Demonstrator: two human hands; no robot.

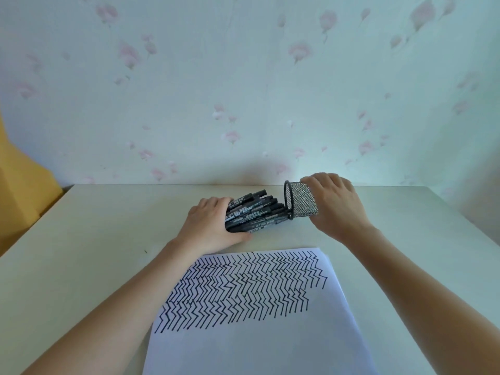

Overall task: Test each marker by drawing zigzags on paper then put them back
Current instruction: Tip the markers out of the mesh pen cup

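Observation:
A bundle of several black markers (253,212) lies on the table, tips pointing right toward a black mesh pen cup (301,199). My left hand (211,226) grips the bundle's left end, fingers curled over it. The cup is tipped on its side with its mouth facing left at the marker tips, and my right hand (336,204) holds it from above and behind. In front of me lies white paper (257,339) with its upper half covered in rows of black zigzag lines.
The pale table (94,239) ends at a flowered wall behind the cup. A yellow object (24,190) stands off the table's far left corner. A second sheet peeks out under the paper's right edge.

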